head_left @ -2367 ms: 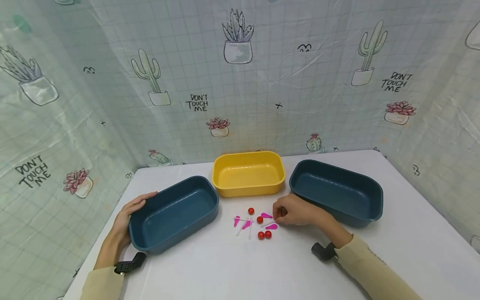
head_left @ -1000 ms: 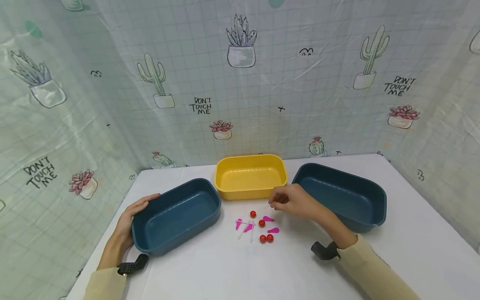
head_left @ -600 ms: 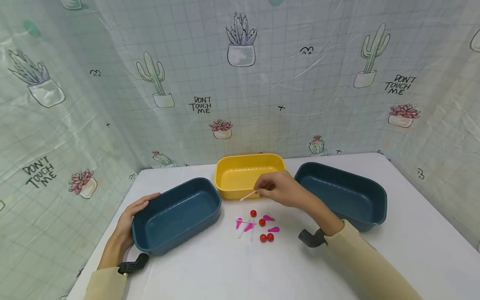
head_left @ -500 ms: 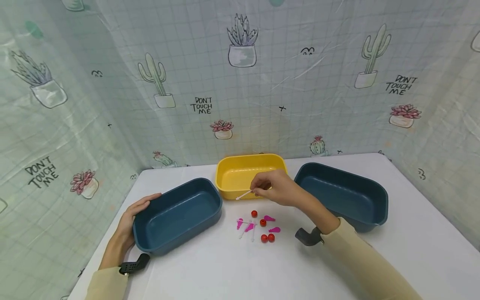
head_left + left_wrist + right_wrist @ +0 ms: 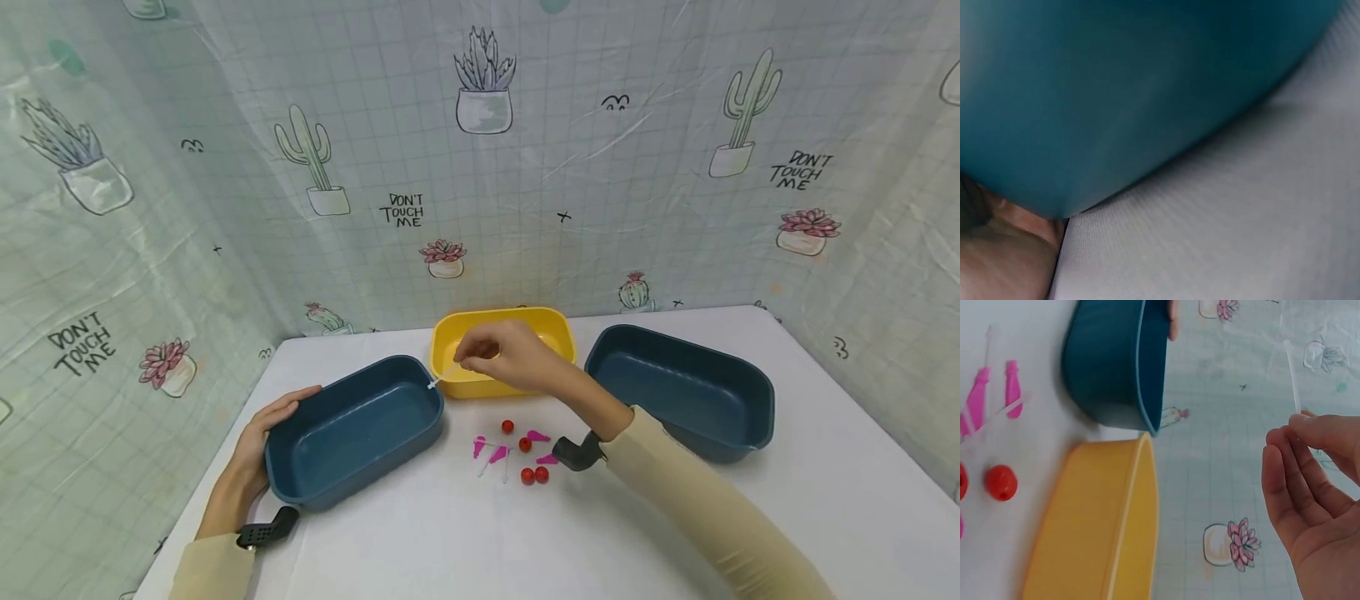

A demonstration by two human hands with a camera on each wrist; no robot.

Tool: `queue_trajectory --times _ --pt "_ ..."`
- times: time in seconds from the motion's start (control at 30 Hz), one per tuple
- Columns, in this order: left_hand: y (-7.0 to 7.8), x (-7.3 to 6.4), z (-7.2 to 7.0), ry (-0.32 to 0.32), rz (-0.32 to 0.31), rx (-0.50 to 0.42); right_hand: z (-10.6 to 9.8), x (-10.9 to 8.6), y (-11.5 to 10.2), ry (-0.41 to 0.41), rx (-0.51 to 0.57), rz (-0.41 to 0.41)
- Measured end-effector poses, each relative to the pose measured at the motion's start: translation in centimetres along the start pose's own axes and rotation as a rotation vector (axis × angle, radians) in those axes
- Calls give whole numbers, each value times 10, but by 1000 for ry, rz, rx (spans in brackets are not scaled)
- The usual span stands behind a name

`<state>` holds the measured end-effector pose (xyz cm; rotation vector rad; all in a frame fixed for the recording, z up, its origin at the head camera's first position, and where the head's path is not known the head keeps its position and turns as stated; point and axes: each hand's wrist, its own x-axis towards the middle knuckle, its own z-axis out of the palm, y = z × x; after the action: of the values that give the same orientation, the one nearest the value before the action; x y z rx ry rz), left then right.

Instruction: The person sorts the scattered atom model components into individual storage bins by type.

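Note:
My right hand (image 5: 504,357) pinches a thin white stick (image 5: 1293,375) between thumb and fingertips; a small flared tip shows at its free end. In the head view the hand is raised over the yellow bin's front left part, and the stick's tip overlaps the right end of the left dark blue bin (image 5: 352,433). My left hand (image 5: 247,450) rests along that bin's left end, fingers laid out at the rim. Several red beads (image 5: 507,427), pink teardrop-shaped pieces (image 5: 498,455) and more white sticks (image 5: 506,468) lie on the table.
The yellow bin (image 5: 480,388) stands at the back centre. A second dark blue bin (image 5: 675,400) stands at the right, angled. A patterned curtain (image 5: 525,167) rises behind the white table (image 5: 420,542).
My right hand has lifted the white stick from the small pieces and carried it left and up, past the yellow bin's front, to the left blue bin's edge. The left hand stays at its bin.

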<state>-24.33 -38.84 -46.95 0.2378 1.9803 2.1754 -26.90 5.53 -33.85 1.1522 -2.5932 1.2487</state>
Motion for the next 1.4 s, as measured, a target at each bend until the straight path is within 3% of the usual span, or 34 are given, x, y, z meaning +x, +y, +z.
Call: queue_trajectory --times 0.2,0.5,0.67,1.03,1.4 --pt "1 1 1 23 -18 32 7 19 -7 -3 11 63" --pt "1 0 0 25 -13 16 17 47 -15 -43 36 16" --pt "1 0 1 17 -8 -3 25 59 -19 -49 67 34" --pt "-2 1 -3 -39 13 -42 60 84 -22 -53 214 92" --pt "0 2 -3 -4 -17 -4 90 99 -28 -83 271 120"
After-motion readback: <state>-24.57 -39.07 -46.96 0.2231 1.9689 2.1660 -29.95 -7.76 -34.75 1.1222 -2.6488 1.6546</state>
